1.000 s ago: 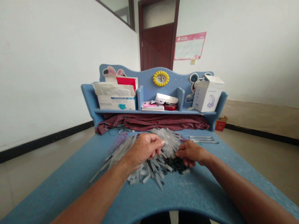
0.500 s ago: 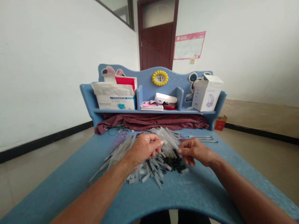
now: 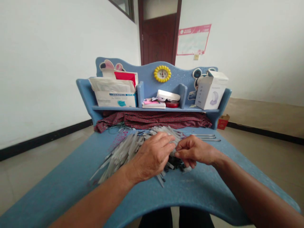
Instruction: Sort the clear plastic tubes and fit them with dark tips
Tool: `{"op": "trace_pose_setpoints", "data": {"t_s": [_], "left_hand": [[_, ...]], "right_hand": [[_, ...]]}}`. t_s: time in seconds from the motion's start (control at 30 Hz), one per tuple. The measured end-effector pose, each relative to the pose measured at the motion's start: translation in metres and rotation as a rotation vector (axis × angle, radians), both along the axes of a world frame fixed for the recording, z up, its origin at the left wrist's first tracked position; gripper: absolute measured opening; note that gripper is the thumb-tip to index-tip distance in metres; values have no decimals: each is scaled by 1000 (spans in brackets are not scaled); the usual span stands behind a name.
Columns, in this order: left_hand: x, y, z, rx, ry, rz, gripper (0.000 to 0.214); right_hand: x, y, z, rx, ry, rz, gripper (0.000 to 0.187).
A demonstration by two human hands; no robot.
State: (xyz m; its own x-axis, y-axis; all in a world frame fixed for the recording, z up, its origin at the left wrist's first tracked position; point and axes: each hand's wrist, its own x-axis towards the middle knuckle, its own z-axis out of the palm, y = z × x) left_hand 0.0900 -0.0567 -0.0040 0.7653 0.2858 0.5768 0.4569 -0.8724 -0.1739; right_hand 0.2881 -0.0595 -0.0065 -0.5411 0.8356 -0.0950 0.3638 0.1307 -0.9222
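Note:
A heap of clear plastic tubes [image 3: 123, 150] lies on the blue desk [image 3: 71, 180], with a small pile of black caps [image 3: 177, 163] at its near right side. My left hand [image 3: 152, 156] rests on the heap with its fingers curled round a tube. My right hand [image 3: 193, 152] is pinched and meets the left fingertips just above the black caps. What the pinch holds is too small to make out.
A blue shelf [image 3: 154, 109] stands at the desk's back with a mask box [image 3: 115, 98], a white carton [image 3: 210, 93], a red tin [image 3: 173, 104] and a yellow clock [image 3: 162, 73]. A red checked cloth [image 3: 154, 118] lies under it. Several finished tubes [image 3: 206, 137] lie at the right.
My right hand lifted off the black caps and came left to meet my left hand. My left hand shifted right and nearer. The view tilted down a little.

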Motion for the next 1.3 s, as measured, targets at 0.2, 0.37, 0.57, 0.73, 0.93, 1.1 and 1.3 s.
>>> {"op": "trace_pose_setpoints", "data": {"t_s": [0.2, 0.37, 0.57, 0.73, 0.93, 1.1, 1.3], "left_hand": [[-13, 16, 1, 29, -75, 134, 16], [-21, 26, 2, 73, -277, 265, 16], [-20, 26, -1, 47, -264, 317, 15], [-20, 23, 0, 34, -269, 334, 13], [-22, 26, -1, 25, -279, 342, 14], [-23, 26, -1, 10, -286, 321, 13], [-21, 25, 0, -7, -290, 317, 14]], "right_hand": [[-1, 2, -1, 100, 78, -103, 43], [-8, 0, -11, 433, -201, -179, 20], [-23, -4, -35, 1094, -601, -50, 11], [-27, -3, -42, 1407, -597, -54, 19], [-18, -16, -13, 1175, -191, -352, 12], [-2, -21, 11, 773, 296, -626, 13], [15, -15, 18, 704, 657, -713, 11]]}}
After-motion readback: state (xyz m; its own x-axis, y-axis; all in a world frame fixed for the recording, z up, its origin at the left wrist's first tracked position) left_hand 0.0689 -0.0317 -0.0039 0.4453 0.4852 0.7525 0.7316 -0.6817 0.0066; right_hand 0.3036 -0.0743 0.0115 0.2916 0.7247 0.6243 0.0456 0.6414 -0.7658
